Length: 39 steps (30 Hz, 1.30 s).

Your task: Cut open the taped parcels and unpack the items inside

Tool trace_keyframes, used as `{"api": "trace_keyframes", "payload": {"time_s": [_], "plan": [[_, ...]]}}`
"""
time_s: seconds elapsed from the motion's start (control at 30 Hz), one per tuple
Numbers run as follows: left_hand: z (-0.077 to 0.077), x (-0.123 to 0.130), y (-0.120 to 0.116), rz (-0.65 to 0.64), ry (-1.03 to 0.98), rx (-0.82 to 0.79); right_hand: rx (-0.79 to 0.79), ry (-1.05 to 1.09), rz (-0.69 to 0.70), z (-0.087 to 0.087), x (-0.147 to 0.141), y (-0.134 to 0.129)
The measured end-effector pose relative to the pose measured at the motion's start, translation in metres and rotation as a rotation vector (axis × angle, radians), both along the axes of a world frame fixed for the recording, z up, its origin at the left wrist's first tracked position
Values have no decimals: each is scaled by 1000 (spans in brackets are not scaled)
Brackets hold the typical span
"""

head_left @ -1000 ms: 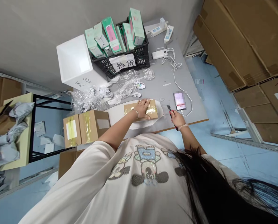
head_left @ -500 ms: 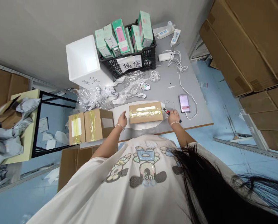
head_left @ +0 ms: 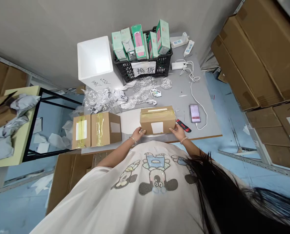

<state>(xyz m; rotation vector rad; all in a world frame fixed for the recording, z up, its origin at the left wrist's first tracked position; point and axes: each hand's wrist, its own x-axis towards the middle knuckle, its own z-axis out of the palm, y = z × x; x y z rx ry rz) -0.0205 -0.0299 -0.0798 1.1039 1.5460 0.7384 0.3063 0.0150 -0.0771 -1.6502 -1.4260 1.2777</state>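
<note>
A taped brown cardboard box (head_left: 168,126) is tilted near the front edge of the grey table, a side with a white label facing me. My left hand (head_left: 137,134) grips its lower left corner, and my right hand (head_left: 178,131) grips the lower right corner. Just beyond my right hand lies a red and black utility knife (head_left: 183,125). Under the box, a white sheet (head_left: 129,119) covers part of the tabletop. Two more taped boxes, a smaller one (head_left: 88,132) and a larger one (head_left: 114,136), stand to the left.
A white foam box (head_left: 106,70) and a black crate (head_left: 127,73) of green boxes stand at the back. Crumpled plastic wrap (head_left: 90,97) lies before them. A phone (head_left: 195,113) charges at the right, near power strips (head_left: 179,66). Large cartons (head_left: 252,65) are stacked at right.
My right hand has let go of the knife, which now lies on the table. Both hands have taken hold of the box, and it has tipped so a labelled side shows.
</note>
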Motion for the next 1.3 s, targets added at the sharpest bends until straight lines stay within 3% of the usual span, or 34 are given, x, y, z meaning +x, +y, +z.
{"api": "trace_keyframes", "payload": {"time_s": [0.23,0.43,0.57,0.8,0.93,1.1,1.23,1.3], "plan": [[9,11,-9,58,58,-80,-42,40,-96,18,-2,-6],[6,19,-12,33,-58,-63,-47,50,-48,11,-3,-7],[9,22,-14,28,28,-85,-65,-9,-31,11,-8,-13],[56,11,3,198,182,76,128,-88,-130,48,-12,4],[75,12,21,229,279,87,116,-86,-181,62,-18,23],[75,17,21,228,300,43,65,-1,-162,54,-16,27],[69,14,4,175,265,42,54,99,-39,36,3,19],[67,13,-2,150,295,41,76,23,-4,27,18,19]]}}
